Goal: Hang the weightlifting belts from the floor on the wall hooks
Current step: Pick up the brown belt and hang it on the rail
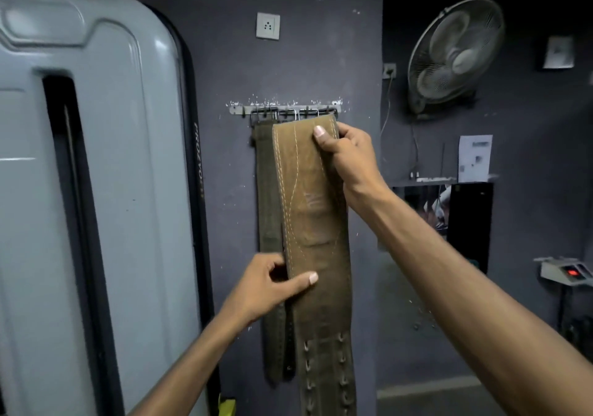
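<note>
My right hand [348,155] grips the top end of the tan belt [316,239], thumb across the front face and fingers [345,131] curled behind its right edge, just under the hook rail [285,109]. My left hand [272,282] pinches the same belt at mid-length, thumb flat on the front and the other fingers tucked behind the left edge. Both hands are closed on the belt.

The tan belt is a broad, stiff strap of worn suede-like leather, scuffed and faded at the centre, with pale stitching that runs straight near the top and curves outward where the strap widens. Its lower end carries two columns of punched holes. The long axis is vertical, the top end at the rail and the holed end pointing at the floor, running out of the bottom of the view.

Behind and to its left hangs a darker olive belt [268,191], narrower, also vertical, suspended from the rail by a metal buckle; the tan belt overlaps its right edge.

The rail is a thin metal strip with several wire hooks, screwed to a matt grey wall [231,62] chipped white along the fixing line. A pale grey moulded machine housing [80,159] stands close on the left; to the right the wall ends at a corner, beyond which is a darker open recess with a wall fan [455,54].
</note>
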A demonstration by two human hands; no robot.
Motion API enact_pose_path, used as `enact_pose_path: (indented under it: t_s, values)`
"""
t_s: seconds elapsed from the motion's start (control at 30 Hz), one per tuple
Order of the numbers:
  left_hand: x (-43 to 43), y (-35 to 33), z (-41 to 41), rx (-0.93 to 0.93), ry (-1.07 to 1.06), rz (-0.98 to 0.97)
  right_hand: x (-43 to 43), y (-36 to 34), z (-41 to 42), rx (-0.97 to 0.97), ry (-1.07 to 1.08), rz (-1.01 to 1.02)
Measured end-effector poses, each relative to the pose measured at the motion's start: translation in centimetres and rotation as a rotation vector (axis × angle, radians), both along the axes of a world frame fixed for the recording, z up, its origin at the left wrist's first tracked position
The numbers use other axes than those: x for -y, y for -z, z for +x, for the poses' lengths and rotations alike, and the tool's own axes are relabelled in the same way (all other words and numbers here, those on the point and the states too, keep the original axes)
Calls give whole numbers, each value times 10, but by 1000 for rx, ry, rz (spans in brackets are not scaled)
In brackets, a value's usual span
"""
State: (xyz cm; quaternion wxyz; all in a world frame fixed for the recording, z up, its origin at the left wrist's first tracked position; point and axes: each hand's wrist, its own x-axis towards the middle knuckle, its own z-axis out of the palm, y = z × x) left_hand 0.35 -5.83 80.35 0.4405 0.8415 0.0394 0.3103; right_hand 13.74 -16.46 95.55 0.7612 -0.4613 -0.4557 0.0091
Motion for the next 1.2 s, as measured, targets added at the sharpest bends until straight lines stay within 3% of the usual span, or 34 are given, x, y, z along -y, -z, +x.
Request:
enact_pose_path:
  t_s: [0.13,0.23,0.43,0.63,0.83,0.93,1.03,1.1,1.2]
  values:
    - [-3,18,-9,-164,120,62,13,-13,-2,44,-10,30]
    - [-4,-28,-10,6,88,-18,16,-15,-5,50,-24,34]
    - [2,-146,3,333,186,-414,23,-7,-12,127,-31,-9]
    - [25,-165,12,460,166,-489,50,32,-4,284,-33,-47]
    - [36,-167,8,485,176,-522,62,119,16,447,-160,-511]
    - [38,-162,5,468,185,-484,61,101,16,321,-175,-395]
    - [35,-153,-1,441,205,-444,58,51,12,-24,-374,-214]
    - [35,-144,-7,413,199,-407,54,20,11,-239,-489,-193]
    - [31,-128,-17,373,172,-331,38,-1,5,-377,-425,-217]
